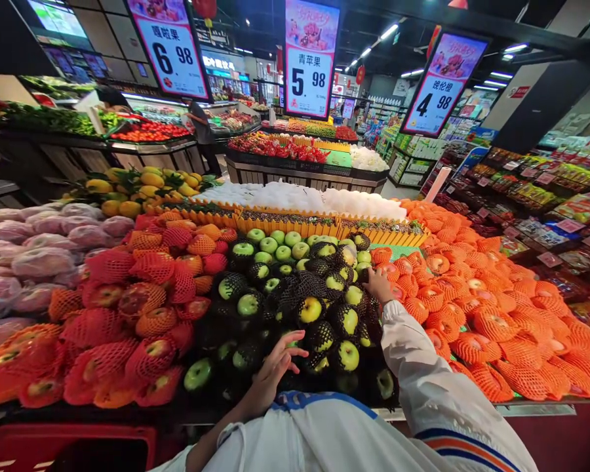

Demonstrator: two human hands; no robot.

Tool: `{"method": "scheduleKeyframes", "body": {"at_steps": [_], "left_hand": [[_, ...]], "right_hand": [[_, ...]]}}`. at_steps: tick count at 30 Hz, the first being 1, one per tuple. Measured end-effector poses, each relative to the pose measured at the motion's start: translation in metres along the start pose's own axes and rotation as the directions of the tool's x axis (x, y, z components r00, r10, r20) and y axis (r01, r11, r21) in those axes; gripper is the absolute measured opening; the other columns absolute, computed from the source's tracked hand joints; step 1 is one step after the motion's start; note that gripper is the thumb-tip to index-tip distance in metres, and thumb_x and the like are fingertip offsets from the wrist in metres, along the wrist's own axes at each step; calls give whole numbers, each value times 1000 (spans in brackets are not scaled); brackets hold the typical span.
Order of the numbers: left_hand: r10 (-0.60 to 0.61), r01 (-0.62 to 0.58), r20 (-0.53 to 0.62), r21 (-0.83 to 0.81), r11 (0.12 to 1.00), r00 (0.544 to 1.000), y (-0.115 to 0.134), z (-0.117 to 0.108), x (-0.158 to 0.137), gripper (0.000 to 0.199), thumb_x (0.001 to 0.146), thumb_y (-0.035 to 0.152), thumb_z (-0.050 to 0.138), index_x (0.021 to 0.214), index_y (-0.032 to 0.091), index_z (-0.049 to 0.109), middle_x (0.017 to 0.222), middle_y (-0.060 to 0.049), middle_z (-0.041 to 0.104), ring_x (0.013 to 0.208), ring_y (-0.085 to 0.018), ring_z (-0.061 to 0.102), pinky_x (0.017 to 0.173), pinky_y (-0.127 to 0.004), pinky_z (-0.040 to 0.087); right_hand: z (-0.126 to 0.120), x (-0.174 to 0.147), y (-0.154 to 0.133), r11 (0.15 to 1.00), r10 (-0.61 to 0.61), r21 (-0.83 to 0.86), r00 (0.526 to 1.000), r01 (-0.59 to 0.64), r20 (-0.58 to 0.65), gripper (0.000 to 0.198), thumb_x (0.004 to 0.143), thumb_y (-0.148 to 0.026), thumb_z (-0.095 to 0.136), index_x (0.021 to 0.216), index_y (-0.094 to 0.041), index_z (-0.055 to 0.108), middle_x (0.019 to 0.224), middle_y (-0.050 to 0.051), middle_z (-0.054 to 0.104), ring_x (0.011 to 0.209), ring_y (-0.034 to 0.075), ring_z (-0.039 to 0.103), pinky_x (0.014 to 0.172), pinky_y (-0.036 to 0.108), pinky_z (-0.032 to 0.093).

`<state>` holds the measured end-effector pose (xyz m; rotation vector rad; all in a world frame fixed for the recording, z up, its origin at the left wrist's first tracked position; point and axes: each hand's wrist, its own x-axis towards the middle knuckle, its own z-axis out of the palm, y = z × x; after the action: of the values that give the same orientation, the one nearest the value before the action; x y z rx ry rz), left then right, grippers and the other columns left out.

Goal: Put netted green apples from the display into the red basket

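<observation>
My left hand (pixel 280 364) hovers low over the front of the green apple pile, fingers spread, holding nothing. Close to its fingertips lie green apples in black foam nets, among them one apple (pixel 348 355) with its top bare. My right hand (pixel 379 286) reaches to the right edge of the pile, beside the orange-netted fruit. Its fingers stretch toward netted apples (pixel 354 295) there; whether they touch one is hard to see. Farther back sit bare green apples (pixel 269 245). An empty-looking black net (pixel 295 292) lies over the middle of the pile.
Apples in red nets (pixel 157 314) adjoin on the left, with wrapped pink fruit (pixel 44 255) beyond. Orange-netted fruit (pixel 491 321) fills the right side. A yellow divider (pixel 290 223) runs behind the apples. A red basket (pixel 147 439) is at lower left. Price screens (pixel 309 59) hang overhead.
</observation>
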<state>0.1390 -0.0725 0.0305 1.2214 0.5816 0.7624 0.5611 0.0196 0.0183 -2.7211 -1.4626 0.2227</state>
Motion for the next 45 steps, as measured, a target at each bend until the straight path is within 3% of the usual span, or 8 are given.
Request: {"method": "scheduleKeyframes", "body": {"at_steps": [5,11,14,20,28,35,45], "left_hand": [[-12,13,-38,25,1000,999,0,4,-2,57,97,63,48,134,20,58,152,-18,44,110,-28,62,75,-32,51],[-40,39,5,59,997,999,10,8,1,56,97,63,49,132,20,59,151,-18,45,109,-28,63,76,-33,51],[-51,50,8,69,996,999,11,8,3,59,96,66,49,131,20,60,150,-19,45,108,-29,63,75,-34,51],[-15,17,-37,63,998,999,4,3,7,56,97,64,47,128,20,63,148,-18,49,106,-28,64,73,-32,51],[-12,15,-76,43,999,997,3,2,6,57,99,64,43,127,20,64,147,-17,49,106,-27,64,74,-32,51],[-18,19,-96,13,1000,995,8,0,4,62,97,69,41,125,18,65,147,-18,49,104,-27,63,73,-31,50],[-53,53,-113,-7,999,992,15,6,6,66,94,73,45,122,18,68,144,-18,51,103,-28,64,73,-32,49]], "right_hand": [[2,3,-1,996,58,-75,998,-55,38,65,94,-48,60,148,-17,39,145,23,44,135,42,44,99,51,43],[-8,26,-7,994,74,-86,993,-67,88,80,93,-62,54,154,-15,34,152,27,39,142,48,36,106,60,35],[-13,41,-13,993,66,-100,997,-63,31,75,97,-55,50,156,-14,29,154,25,39,143,43,36,109,58,33],[-7,62,-28,988,33,-150,998,-25,51,50,97,-41,63,139,-18,52,142,13,53,129,31,52,104,52,46],[10,76,-40,980,48,-196,999,-42,24,43,100,-39,61,136,-17,55,134,12,59,118,27,61,98,49,53],[10,82,-26,991,26,-135,999,-23,22,35,98,-36,65,125,-15,62,130,11,62,117,26,62,99,47,52],[14,90,-11,983,170,97,975,-157,-141,47,96,-50,61,124,-12,59,120,14,63,105,25,63,91,42,51]]}}
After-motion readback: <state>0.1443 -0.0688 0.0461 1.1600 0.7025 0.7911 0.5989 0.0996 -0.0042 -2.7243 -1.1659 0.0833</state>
